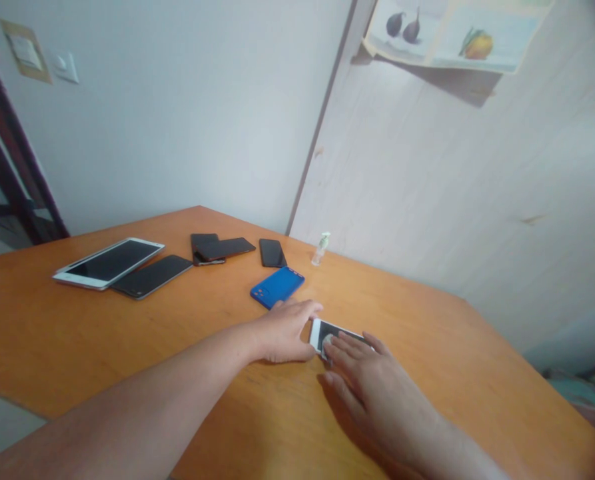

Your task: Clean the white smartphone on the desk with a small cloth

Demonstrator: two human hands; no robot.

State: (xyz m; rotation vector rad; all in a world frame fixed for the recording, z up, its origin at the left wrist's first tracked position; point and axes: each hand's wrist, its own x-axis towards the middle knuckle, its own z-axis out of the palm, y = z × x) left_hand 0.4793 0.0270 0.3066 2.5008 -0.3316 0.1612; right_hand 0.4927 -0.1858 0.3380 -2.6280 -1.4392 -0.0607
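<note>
A white smartphone [315, 333] with a dark screen lies face up on the table in front of me. My left hand [288, 333] grips its left end, thumb on the near side and fingers on the far side. Over the screen, my right hand [360, 373] presses a small whitish cloth [328, 341] under its fingertips. The right fingers cover most of the screen and the phone's right end. Just beyond my left hand, a blue phone case [277, 287] lies with its camera cut-outs toward the left.
A white tablet [112, 261] and a large dark phone [154, 276] overlap at the left. Two dark phones [227, 248] lie crossed farther back, near another black phone [272, 253]. A small clear pump bottle [320, 250] stands near the wall on the wooden table [427, 347].
</note>
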